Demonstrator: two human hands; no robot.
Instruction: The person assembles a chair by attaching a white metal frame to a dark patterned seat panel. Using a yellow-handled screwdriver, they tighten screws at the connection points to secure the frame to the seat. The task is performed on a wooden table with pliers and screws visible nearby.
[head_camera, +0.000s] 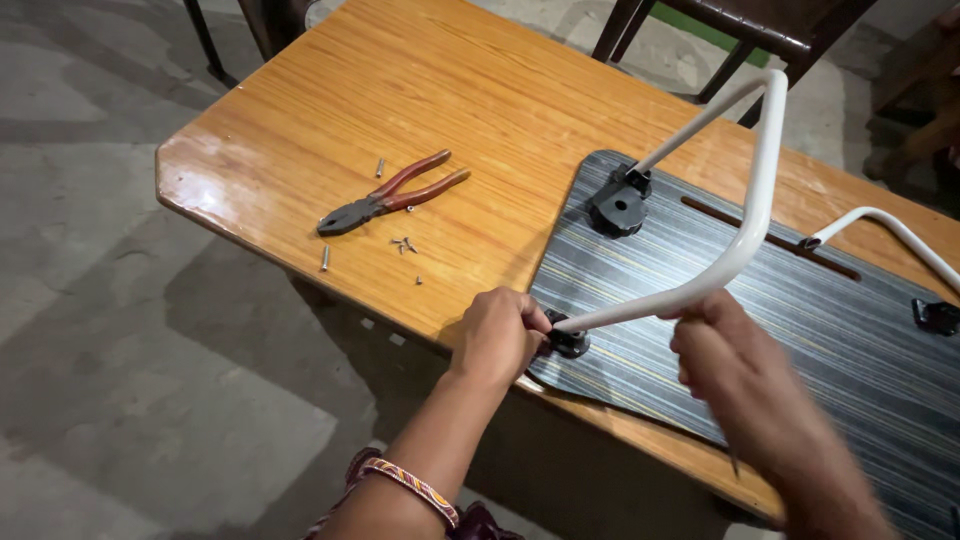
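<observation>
A dark striped board lies on a wooden table. A bent white metal tube leg rises from two black brackets on the board. My left hand pinches the near black bracket at the board's corner. My right hand is closed around the white tube just right of that bracket, and a thin pointed tool tip sticks out below it. A second white tube leg stands at the board's far right.
Red-handled pliers lie on the table to the left, with several loose screws around them. A black knob bracket sits at the board's far corner. Dark chair legs stand behind the table. Grey concrete floor is on the left.
</observation>
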